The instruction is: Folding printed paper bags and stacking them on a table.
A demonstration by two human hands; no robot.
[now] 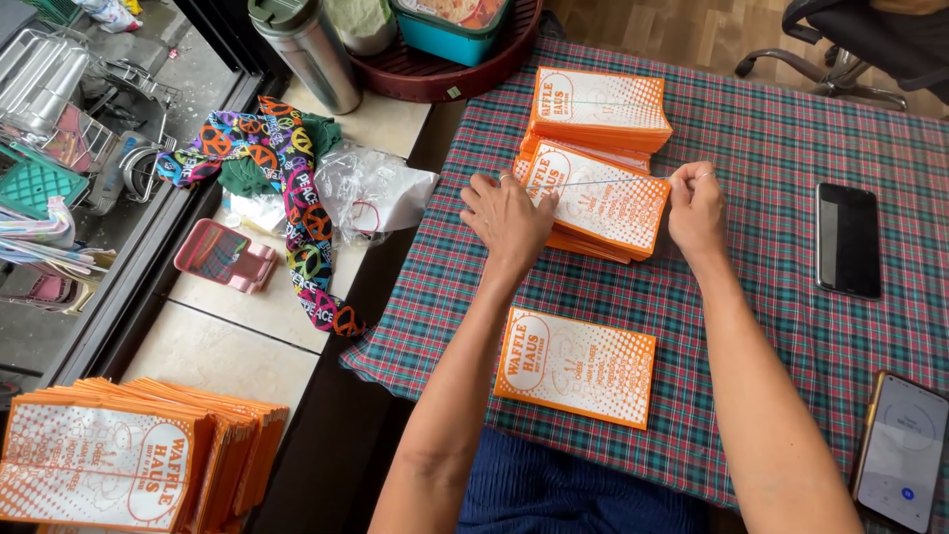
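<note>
Nearest, a small stack of orange paper bags (576,366) is lying on the plaid tablecloth (781,148) between the person's forearms. At lower left, a big fanned pile of bags (129,460) is sitting on the side counter (222,341). Right edge: a lit phone (902,455) near, a dark phone (848,239) farther up.

Mid-table, both hands are working the middle stack (598,203). Left hand (506,220) is pressing on its left end, fingers curled, pinching a thin string (603,181). Right hand (697,208) is pinching the string's other end at the stack's right edge. String is running taut across the top bag.

Beyond, another stack (598,104) is touching the middle one. Far left: a patterned cloth (297,198), a steel flask (308,49).
</note>
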